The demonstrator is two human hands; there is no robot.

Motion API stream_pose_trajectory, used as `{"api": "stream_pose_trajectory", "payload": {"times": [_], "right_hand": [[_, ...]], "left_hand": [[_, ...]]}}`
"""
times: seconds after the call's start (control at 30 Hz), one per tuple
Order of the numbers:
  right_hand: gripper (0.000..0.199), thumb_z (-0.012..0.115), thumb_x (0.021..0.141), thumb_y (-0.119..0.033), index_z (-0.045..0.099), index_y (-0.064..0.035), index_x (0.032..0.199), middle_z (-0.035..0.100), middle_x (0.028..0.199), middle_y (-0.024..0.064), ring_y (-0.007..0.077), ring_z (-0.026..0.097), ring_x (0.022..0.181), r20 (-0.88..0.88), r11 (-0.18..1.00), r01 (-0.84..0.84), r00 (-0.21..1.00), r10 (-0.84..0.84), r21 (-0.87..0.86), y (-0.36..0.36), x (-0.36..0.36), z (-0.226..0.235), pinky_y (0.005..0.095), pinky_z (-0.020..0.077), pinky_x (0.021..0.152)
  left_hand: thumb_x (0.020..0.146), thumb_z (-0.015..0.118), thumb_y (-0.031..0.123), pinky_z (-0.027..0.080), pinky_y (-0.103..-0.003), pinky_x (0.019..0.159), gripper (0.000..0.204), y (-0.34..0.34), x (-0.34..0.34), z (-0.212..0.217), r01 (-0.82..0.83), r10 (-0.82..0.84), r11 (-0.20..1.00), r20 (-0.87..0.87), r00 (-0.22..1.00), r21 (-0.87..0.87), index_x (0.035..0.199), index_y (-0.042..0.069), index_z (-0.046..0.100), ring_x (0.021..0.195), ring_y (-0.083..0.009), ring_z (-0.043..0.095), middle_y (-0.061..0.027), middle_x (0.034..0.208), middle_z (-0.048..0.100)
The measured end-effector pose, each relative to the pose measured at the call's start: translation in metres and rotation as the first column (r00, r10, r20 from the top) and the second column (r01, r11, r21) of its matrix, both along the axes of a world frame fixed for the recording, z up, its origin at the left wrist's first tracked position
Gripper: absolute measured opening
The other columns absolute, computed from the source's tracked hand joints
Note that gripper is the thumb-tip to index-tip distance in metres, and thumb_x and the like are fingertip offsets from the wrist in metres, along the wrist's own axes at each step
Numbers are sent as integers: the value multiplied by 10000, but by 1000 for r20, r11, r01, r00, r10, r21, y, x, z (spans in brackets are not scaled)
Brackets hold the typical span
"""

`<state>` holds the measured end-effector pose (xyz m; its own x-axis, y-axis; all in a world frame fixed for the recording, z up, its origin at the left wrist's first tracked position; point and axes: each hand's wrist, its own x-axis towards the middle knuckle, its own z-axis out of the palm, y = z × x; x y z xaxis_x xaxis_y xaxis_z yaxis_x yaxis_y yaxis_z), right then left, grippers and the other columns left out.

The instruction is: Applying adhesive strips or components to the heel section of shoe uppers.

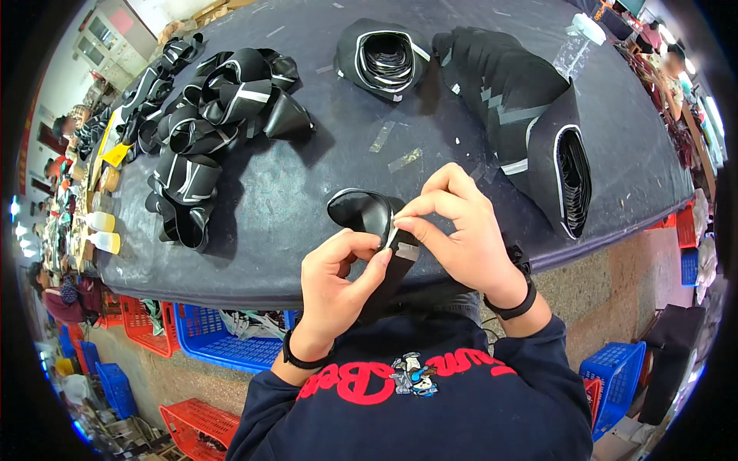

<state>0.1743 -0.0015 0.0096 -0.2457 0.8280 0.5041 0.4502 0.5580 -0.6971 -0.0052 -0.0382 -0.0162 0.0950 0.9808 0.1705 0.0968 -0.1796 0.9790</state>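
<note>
Near the middle of the frame, just above the person's dark blue top, both hands work on one black curved piece [367, 217]. It sits at the front edge of the desk [307, 200], partly held up off the dark cover. The left hand [338, 280] grips the lower part of the piece with thumb and fingers. The right hand [461, 230] pinches a small strip of clear tape [401, 240] against the piece's edge.

At the upper left of the frame lies a loose heap of black pieces with white trim [207, 107]. At the upper right, a long row of nested black pieces [530, 115] lies on its side.

I think the tape could go on crooked or wrinkle if the pinch slips. The soft piece might also spring open if the left hand lets go too soon.
</note>
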Motion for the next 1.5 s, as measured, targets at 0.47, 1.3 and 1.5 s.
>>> {"api": "stream_pose_trajectory", "payload": {"times": [0.47,1.3,1.5], "right_hand": [[120,765,684,-69,692,-69,779,476,754,25,135,498,701,-71,999,-31,997,29,-15,-4,-4,-1,252,406,610],[221,632,820,-16,553,-45,1024,548,993,4,71,507,922,-619,768,-420,785,40,-484,-1,-10,-23,226,401,776],[155,581,872,-235,626,-87,857,622,951,46,224,535,991,-170,827,-556,826,538,-86,16,-5,-2,380,339,917]], "left_hand": [[791,675,56,234,-189,459,95,-1,1,-4,23,-23,1000,31,999,-15,782,37,582,519,7,329,58,591,478],[705,587,-16,398,-253,629,106,3,-20,12,269,-297,926,72,952,266,693,11,486,721,-176,521,-126,897,597],[731,573,-8,373,-243,534,104,2,-28,26,441,-451,885,36,892,152,697,16,477,590,-125,481,-96,805,594]]}}
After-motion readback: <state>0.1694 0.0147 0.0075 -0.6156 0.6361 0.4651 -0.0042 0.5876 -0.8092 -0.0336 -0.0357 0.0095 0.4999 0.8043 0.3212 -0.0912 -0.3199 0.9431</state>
